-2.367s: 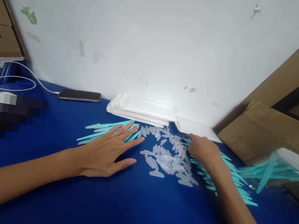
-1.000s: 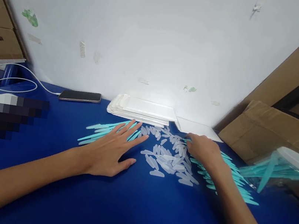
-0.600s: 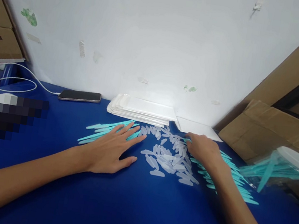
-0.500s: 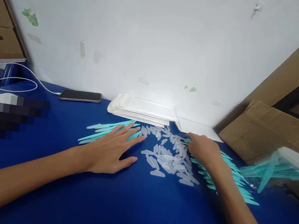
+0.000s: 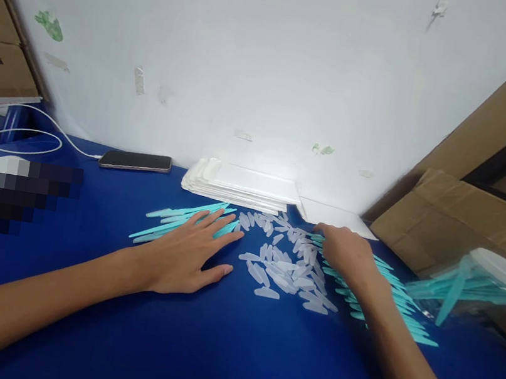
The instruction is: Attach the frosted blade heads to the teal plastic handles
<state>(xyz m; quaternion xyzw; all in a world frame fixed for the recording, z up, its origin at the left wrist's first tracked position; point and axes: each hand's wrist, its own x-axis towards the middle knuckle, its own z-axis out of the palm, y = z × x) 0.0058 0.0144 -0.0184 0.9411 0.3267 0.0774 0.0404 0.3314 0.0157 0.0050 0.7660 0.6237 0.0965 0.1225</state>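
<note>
My left hand [image 5: 191,250] lies flat with its fingers spread, over a small bunch of slim turquoise plastic sticks [image 5: 162,226] that look like eyebrow razors. To the right of its fingertips is a loose heap of small translucent caps [image 5: 286,270]. Beyond the heap, my right hand [image 5: 348,251] bends over the upper end of a long row of similar turquoise sticks [image 5: 406,307]. Its index finger points left and the other fingers curl under. What those fingers hold, if anything, is hidden beneath the hand.
White flat packets [image 5: 244,185] are stacked against the wall, with a white sheet [image 5: 334,217] beside them. A phone [image 5: 136,161] on a white cable lies back left. At right, a clear bag [image 5: 452,289] holds more turquoise sticks before cardboard [image 5: 466,227]. The table [image 5: 229,350] is blue.
My right hand has shifted very slightly at the top of the row, and my left fingertips have moved a touch to the left. The sticks and caps look unchanged.
</note>
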